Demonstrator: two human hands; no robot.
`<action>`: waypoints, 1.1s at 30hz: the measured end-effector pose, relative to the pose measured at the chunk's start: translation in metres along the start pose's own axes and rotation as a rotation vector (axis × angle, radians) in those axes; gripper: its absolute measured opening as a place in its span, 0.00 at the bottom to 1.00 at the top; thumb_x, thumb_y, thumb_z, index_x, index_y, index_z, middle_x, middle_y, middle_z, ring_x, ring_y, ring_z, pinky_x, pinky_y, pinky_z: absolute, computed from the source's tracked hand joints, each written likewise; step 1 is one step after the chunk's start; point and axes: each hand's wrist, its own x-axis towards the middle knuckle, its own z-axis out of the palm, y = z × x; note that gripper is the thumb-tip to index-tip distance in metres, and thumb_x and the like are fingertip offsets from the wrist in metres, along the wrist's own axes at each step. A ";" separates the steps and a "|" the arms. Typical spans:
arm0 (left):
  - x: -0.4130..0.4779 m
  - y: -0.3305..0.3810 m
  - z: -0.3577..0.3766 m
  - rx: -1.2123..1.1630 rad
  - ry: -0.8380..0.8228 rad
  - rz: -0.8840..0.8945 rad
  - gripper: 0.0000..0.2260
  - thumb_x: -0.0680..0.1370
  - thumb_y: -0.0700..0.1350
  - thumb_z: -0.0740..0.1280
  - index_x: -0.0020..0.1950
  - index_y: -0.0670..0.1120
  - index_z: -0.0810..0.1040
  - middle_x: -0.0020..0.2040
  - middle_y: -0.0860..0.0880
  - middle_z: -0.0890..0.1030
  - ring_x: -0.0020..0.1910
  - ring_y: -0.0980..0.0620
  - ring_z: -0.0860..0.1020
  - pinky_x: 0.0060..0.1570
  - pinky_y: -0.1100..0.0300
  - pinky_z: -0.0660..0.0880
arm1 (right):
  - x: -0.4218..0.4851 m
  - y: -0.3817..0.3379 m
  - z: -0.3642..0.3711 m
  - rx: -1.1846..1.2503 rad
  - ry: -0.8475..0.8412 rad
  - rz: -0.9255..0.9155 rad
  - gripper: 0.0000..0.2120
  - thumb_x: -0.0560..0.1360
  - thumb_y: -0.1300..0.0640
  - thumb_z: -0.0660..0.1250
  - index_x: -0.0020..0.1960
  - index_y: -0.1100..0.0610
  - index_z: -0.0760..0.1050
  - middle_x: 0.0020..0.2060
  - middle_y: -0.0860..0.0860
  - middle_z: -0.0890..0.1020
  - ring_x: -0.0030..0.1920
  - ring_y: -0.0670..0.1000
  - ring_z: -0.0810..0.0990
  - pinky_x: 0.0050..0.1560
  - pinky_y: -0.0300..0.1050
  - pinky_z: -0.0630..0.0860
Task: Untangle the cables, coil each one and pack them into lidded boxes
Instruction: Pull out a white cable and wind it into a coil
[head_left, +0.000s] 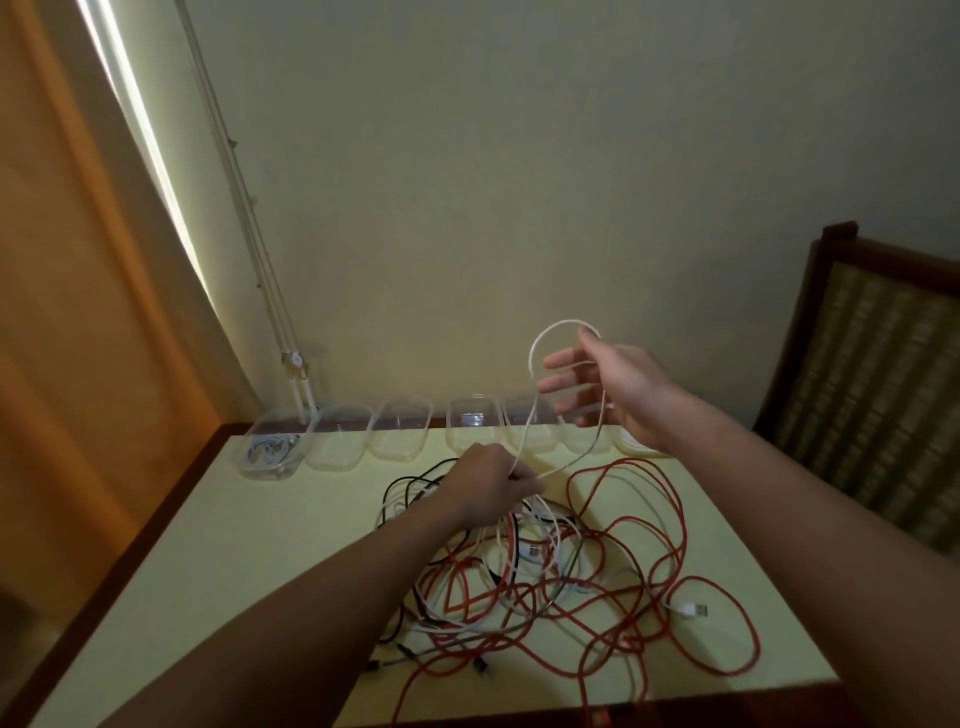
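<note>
A tangle of red, white and black cables (550, 577) lies on the pale yellow table (270, 561). My left hand (493, 486) pinches a white cable (535, 353) just above the pile. That cable rises in a loop that is draped over the spread, straight fingers of my right hand (602, 384), held up in the air above the table's far edge. A row of several clear plastic boxes (397, 431) stands along the far edge; the leftmost box (270, 449) holds a coiled white cable.
A white USB plug (693, 609) lies at the right of the pile. A wooden chair with a woven back (872, 374) stands at the right. An orange curtain (78, 312) hangs at the left. The wall is close behind the boxes.
</note>
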 end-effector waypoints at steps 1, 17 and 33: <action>0.002 0.002 -0.003 -0.012 0.035 -0.001 0.12 0.80 0.53 0.68 0.47 0.47 0.87 0.38 0.51 0.85 0.32 0.60 0.77 0.34 0.63 0.69 | 0.001 0.002 -0.003 0.004 -0.019 0.000 0.26 0.84 0.39 0.53 0.57 0.57 0.81 0.47 0.54 0.87 0.43 0.56 0.81 0.45 0.51 0.74; 0.022 0.040 -0.124 -0.974 0.278 -0.288 0.07 0.78 0.41 0.69 0.53 0.40 0.84 0.30 0.51 0.69 0.24 0.56 0.60 0.21 0.65 0.58 | 0.002 0.111 0.046 -0.544 -0.074 -0.031 0.27 0.84 0.50 0.59 0.81 0.48 0.58 0.64 0.49 0.78 0.58 0.49 0.77 0.53 0.42 0.71; 0.008 0.056 -0.171 -1.032 0.374 -0.315 0.06 0.80 0.39 0.66 0.49 0.42 0.83 0.28 0.53 0.69 0.21 0.57 0.58 0.19 0.66 0.57 | 0.035 0.036 0.059 -0.010 0.254 -0.180 0.14 0.85 0.57 0.58 0.46 0.56 0.80 0.42 0.53 0.85 0.41 0.51 0.83 0.38 0.45 0.81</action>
